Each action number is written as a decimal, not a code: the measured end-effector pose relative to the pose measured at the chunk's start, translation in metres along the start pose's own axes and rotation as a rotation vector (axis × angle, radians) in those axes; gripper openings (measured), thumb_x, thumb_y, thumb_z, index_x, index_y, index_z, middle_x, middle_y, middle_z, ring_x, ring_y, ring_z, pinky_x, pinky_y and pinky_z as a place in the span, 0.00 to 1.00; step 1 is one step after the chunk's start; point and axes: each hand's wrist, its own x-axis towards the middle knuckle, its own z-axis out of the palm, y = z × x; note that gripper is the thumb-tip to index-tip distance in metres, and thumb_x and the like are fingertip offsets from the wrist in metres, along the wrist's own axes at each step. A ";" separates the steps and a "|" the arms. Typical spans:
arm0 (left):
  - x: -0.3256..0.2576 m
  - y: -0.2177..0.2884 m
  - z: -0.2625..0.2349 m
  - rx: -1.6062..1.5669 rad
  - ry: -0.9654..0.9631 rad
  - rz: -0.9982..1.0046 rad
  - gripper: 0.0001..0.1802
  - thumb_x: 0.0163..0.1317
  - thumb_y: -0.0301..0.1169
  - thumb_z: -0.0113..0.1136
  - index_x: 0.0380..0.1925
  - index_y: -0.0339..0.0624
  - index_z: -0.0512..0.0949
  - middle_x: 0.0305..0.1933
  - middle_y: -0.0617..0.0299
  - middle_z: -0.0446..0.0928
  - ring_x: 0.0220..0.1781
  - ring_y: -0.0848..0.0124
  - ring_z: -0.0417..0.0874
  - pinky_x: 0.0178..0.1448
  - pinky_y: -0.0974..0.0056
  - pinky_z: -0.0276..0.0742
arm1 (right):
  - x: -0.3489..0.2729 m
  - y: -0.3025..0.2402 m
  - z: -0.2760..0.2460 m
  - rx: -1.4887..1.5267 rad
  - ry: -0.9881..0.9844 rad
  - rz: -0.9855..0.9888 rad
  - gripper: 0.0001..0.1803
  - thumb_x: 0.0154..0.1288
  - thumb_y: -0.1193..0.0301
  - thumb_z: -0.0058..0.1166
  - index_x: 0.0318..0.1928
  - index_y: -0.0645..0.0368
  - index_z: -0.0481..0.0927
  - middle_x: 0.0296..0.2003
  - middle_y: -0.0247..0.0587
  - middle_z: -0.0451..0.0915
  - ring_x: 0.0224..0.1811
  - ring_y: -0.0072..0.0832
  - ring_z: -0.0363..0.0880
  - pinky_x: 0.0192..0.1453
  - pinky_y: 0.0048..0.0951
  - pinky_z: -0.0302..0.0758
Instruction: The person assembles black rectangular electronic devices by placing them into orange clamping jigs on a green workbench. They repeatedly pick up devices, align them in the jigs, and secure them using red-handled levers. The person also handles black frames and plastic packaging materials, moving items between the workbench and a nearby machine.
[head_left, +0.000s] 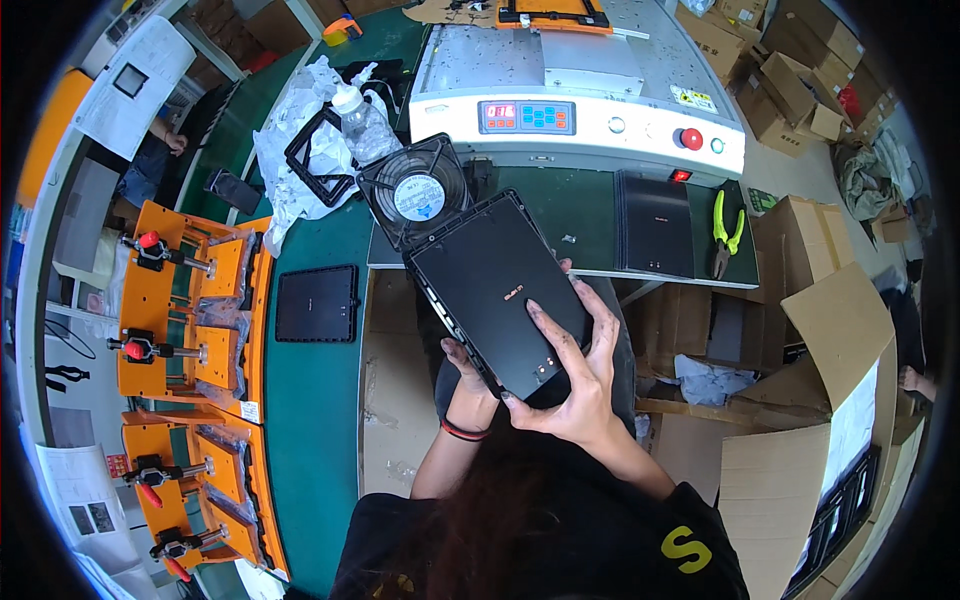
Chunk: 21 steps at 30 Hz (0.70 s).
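A black rectangular tablet-like housing (490, 280) is held tilted above my lap, its flat dark face toward me. My left hand (468, 378) grips its lower left edge, with most of the fingers hidden beneath it. Around the lower right side goes my right hand (580, 365), thumb at the bottom edge and a fingertip resting on the face. Just beyond the housing's top corner stands a black cooling fan (416, 190). A second black housing (317, 304) lies flat on the green bench to the left.
Orange clamp fixtures (190, 320) line the left bench. A white machine (590, 120) with a control panel stands ahead. A stack of black panels (655, 225) and yellow-green pliers (726, 235) lie before it. An open cardboard box (780, 490) is at right.
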 end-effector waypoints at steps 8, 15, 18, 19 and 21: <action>0.001 0.000 0.006 0.041 0.020 -0.015 0.65 0.41 0.79 0.50 0.71 0.45 0.51 0.73 0.38 0.47 0.75 0.46 0.48 0.76 0.44 0.44 | -0.003 0.003 0.001 -0.039 0.007 -0.004 0.44 0.36 0.54 0.70 0.58 0.56 0.76 0.63 0.67 0.55 0.64 0.56 0.55 0.64 0.54 0.56; 0.000 -0.005 0.006 -0.230 0.136 -0.112 0.68 0.38 0.79 0.52 0.72 0.47 0.44 0.74 0.42 0.45 0.75 0.47 0.48 0.76 0.45 0.46 | 0.004 -0.014 -0.009 -0.291 -0.203 0.102 0.46 0.43 0.50 0.68 0.65 0.47 0.68 0.66 0.65 0.48 0.67 0.59 0.48 0.68 0.57 0.47; -0.009 -0.005 -0.003 -0.232 0.054 -0.061 0.69 0.38 0.79 0.53 0.72 0.47 0.44 0.74 0.42 0.44 0.75 0.46 0.48 0.75 0.44 0.50 | 0.011 -0.003 -0.028 -0.049 -0.163 0.161 0.46 0.47 0.51 0.67 0.66 0.52 0.65 0.68 0.60 0.49 0.68 0.57 0.47 0.69 0.52 0.49; -0.013 -0.004 -0.006 -0.257 0.012 -0.042 0.69 0.38 0.78 0.53 0.72 0.46 0.44 0.74 0.41 0.45 0.75 0.46 0.47 0.74 0.44 0.51 | 0.016 -0.005 -0.029 0.184 -0.092 0.389 0.42 0.54 0.54 0.64 0.66 0.57 0.64 0.67 0.60 0.51 0.68 0.53 0.51 0.66 0.43 0.58; -0.028 0.002 -0.013 -0.262 0.100 -0.128 0.56 0.53 0.73 0.43 0.71 0.43 0.49 0.71 0.44 0.54 0.70 0.50 0.61 0.69 0.45 0.62 | 0.016 0.033 -0.021 0.222 -0.179 0.309 0.33 0.61 0.58 0.59 0.62 0.61 0.67 0.61 0.57 0.62 0.61 0.42 0.62 0.58 0.33 0.67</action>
